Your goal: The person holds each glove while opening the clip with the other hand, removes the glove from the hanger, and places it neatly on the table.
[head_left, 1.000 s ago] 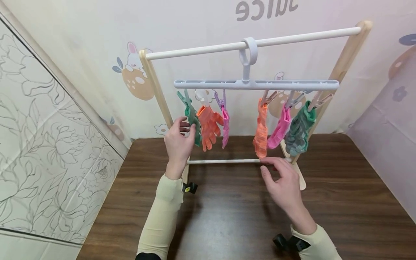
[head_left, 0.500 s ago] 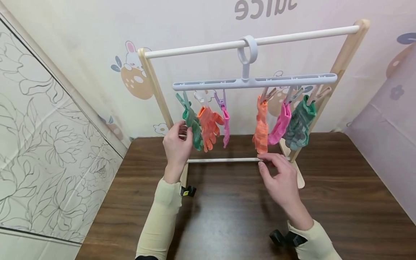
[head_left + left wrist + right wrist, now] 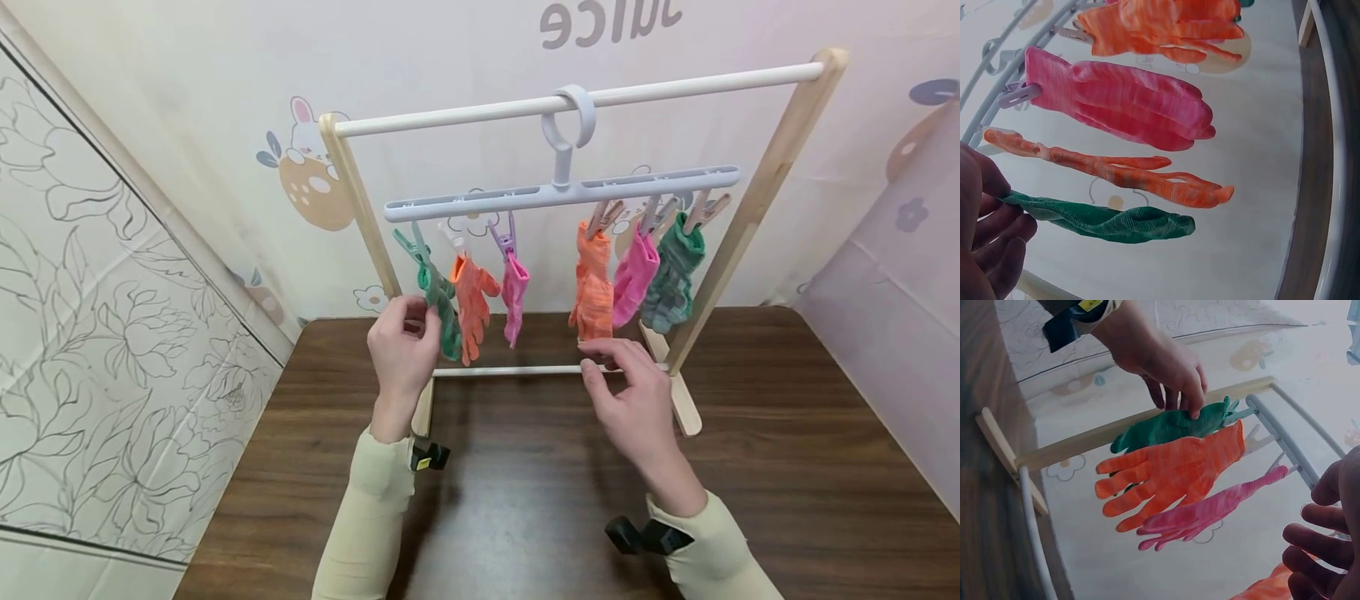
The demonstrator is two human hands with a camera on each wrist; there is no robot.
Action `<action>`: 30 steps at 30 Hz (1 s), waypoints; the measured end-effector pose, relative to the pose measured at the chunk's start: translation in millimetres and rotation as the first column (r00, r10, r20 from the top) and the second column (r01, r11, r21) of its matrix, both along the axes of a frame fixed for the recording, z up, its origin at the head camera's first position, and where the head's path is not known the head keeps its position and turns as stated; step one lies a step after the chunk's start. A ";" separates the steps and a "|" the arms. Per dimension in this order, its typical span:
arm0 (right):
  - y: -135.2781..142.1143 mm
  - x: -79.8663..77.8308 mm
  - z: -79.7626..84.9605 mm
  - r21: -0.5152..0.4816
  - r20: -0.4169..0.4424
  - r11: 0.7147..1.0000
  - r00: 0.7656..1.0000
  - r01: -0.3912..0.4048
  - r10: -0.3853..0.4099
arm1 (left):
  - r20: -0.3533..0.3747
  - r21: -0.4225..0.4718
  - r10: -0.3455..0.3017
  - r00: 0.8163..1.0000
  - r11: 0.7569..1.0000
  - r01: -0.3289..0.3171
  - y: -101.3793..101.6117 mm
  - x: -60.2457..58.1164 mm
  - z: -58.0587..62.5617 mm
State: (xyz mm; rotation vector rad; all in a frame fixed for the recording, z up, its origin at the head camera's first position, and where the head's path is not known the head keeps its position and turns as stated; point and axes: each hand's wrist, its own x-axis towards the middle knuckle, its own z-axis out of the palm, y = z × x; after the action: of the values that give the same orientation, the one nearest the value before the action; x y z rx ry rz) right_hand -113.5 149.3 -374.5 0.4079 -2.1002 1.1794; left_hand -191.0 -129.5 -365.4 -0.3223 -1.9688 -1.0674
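Observation:
At the left end of the light-blue hanger [image 3: 525, 198], my left hand [image 3: 401, 346] pinches the edge of a green glove [image 3: 1116, 222] between thumb and fingers. A green clothespin [image 3: 412, 242] holds that glove's cuff. Beside it hang an orange glove [image 3: 1169, 469] and a pink glove [image 3: 1122, 103], each on its own clothespin. My right hand [image 3: 633, 396] is at the lower end of another orange glove [image 3: 593, 287], fingers loosely bent and holding nothing; contact is unclear. A second pink glove [image 3: 636, 275] and a second green glove [image 3: 674, 279] hang at the right.
A wooden rack with a white top rod [image 3: 465, 117] carries the hanger by its hook [image 3: 587, 125]. Its lower rod [image 3: 510, 371] runs just above the brown table [image 3: 510, 500]. Patterned cloth [image 3: 450, 50] stands behind the rack.
The hanger has swivelled, its left end coming nearer and its right end going back. Both hands have shifted slightly left, and the left glove has come along with the left hand.

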 end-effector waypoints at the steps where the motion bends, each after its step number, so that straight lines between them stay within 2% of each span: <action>1: -1.1 -0.5 1.7 -0.004 -0.002 1.000 1.000 -0.003 0.003 | 0.000 0.003 -0.001 1.000 1.000 0.001 -0.5 1.7 -0.2; 11: -11.4 -5.0 16.5 -0.028 -0.026 0.999 0.999 -0.043 0.042 | -0.011 0.032 -0.026 1.000 0.999 0.026 -5.1 17.1 -4.0; 19: -20.8 -7.4 27.3 -0.043 -0.066 0.996 0.995 -0.077 0.074 | 0.020 0.088 -0.109 0.994 0.990 0.107 2.4 32.1 -7.4; 24: -25.9 -6.1 28.5 -0.045 -0.070 0.995 0.994 -0.084 0.080 | 0.021 0.121 -0.159 0.987 0.980 0.156 12.6 42.5 -10.2; 30: -32.4 -6.3 29.9 -0.056 -0.074 0.992 0.991 -0.112 0.107 | 0.028 0.122 -0.227 0.974 0.967 0.222 21.5 48.6 -13.2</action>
State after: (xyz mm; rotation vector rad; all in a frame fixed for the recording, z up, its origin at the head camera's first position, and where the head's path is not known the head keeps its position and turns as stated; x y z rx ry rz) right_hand -119.9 116.9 -344.6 0.5357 -1.9980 1.2686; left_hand -142.4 -108.0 -378.7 -0.4700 -1.9291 -1.3396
